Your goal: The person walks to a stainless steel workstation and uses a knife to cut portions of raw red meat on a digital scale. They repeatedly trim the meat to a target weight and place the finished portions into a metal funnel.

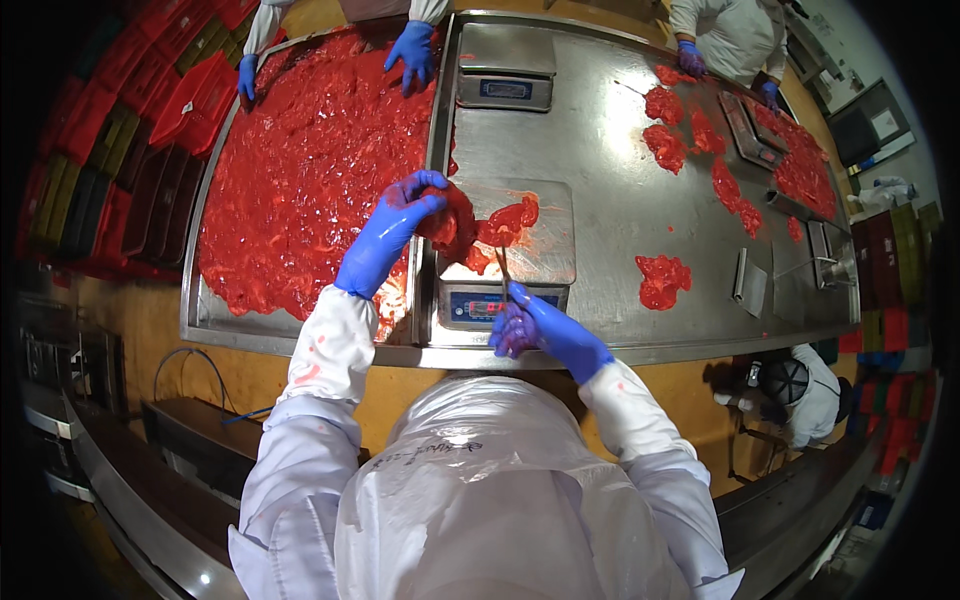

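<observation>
My left hand (393,232), in a blue glove, is closed on a piece of red raw meat (455,222) over the steel platform of a weighing scale (556,240). A thinner flap of the meat (514,218) stretches to the right above the platform. My right hand (540,328), also blue-gloved, is closed round a thin metal cutting tool (503,264). Its narrow blade points away from me, close to the meat. Whether it is a knife or scissors I cannot tell, as the fingers hide its handle. The scale's lit display (482,309) faces me.
Left of the scale, a deep steel tray (192,290) holds a meat heap; a co-worker's gloved hands (410,55) hover there. A second scale (506,90) stands beyond. Meat pieces (664,282) lie rightward, near another co-worker (735,35). Stacked crates (195,105) line the left; someone crouches (805,390) behind right.
</observation>
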A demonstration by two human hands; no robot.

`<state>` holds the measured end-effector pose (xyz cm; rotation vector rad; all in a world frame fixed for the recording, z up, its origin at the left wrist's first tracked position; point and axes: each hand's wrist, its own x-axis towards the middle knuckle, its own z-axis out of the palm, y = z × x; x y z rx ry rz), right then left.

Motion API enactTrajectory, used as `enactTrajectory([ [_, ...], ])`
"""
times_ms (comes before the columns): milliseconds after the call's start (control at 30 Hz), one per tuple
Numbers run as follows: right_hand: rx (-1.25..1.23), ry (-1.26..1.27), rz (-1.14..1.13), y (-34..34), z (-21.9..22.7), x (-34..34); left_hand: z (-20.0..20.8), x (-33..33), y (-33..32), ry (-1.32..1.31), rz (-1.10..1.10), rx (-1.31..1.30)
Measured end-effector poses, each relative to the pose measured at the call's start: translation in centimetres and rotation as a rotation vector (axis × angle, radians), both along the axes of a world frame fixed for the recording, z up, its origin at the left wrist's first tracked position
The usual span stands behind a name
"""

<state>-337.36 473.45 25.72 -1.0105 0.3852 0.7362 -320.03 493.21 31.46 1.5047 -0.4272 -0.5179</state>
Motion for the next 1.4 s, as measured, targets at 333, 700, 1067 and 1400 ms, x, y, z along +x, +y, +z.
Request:
enactTrajectory([
  [333, -0.023, -0.002, -0.185, 0.8, -3.8, 1.8, 1.1, -0.7, -0.2, 0.001, -0.031, -0.001],
  [700, 0.001, -0.016, -0.207, 0.5, -3.4, 4.3, 0.7, -1.3, 0.6, 0.044, -0.040, -0.011],
  [1067, 0.006, 0.005, -0.309, 0.0, -2.6, 5.2, 0.3, -1.8, 0.2, 0.049, -0.001, 0.001],
  [1400, 0.091, -0.036, -0.089, 0.6, -2.0, 1.2, -0.2, -1.8, 0.0, -0.047, 0.043, -0.044],
])
